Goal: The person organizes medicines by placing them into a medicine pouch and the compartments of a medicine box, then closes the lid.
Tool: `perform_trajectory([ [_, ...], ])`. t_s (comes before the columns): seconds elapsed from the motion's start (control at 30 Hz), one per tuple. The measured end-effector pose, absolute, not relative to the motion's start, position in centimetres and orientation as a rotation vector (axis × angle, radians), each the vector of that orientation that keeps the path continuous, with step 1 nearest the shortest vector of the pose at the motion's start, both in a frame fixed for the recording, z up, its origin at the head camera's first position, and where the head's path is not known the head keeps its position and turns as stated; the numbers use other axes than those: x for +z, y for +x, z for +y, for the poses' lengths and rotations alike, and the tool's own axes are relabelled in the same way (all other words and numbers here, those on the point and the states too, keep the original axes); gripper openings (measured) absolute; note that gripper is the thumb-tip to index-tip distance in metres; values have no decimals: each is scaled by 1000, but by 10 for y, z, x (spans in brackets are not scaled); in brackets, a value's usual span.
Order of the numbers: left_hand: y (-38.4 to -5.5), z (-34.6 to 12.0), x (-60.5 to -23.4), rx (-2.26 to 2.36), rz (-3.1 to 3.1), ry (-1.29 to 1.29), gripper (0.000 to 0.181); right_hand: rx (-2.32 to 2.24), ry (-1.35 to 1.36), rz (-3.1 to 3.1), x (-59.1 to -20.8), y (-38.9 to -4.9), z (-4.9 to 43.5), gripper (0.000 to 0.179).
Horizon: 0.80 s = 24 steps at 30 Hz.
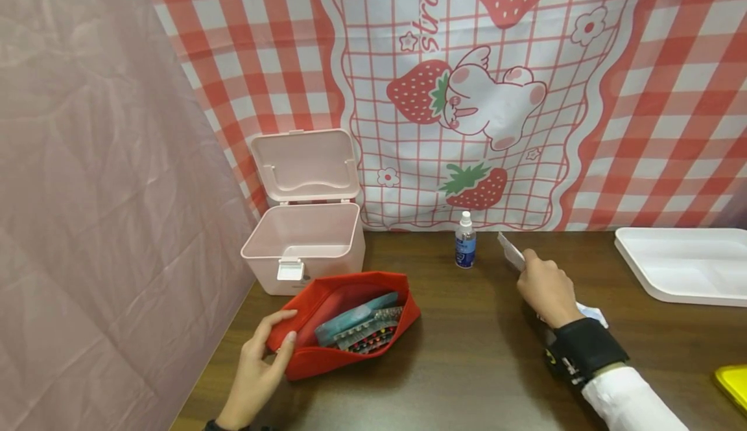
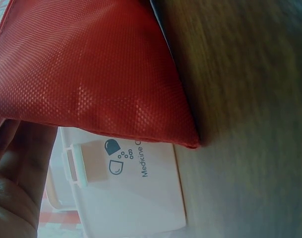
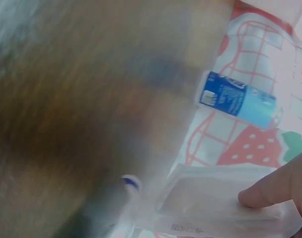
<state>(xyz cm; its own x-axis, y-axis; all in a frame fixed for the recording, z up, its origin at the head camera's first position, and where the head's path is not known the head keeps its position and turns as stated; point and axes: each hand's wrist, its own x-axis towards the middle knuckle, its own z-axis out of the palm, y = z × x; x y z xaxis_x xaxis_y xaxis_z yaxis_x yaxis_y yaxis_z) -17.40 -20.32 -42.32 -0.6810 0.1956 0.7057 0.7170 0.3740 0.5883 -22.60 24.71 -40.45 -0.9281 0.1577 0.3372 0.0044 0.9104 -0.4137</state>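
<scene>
A red fabric pouch stands unzipped on the table, with blister packs and a teal packet inside. My left hand grips the pouch's left end between thumb and fingers; in the left wrist view the red cloth hides most of the fingers. Over the table at the right, my right hand pinches a flat white sealed packet, its thumb lying on the wrapper. A white and blue item shows partly beneath that hand; its kind is unclear.
Behind the pouch is a pale pink medicine box with its lid raised. A small blue-labelled bottle stands near the back cloth. To the right are a white divided tray and a yellow object cut off by the frame.
</scene>
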Motion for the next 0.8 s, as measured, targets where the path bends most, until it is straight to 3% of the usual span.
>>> perform_trajectory([
  [0.8, -174, -203, -423, -1277, -2134, -753, 38, 782, 211, -2417, -355, -185, 194, 16],
])
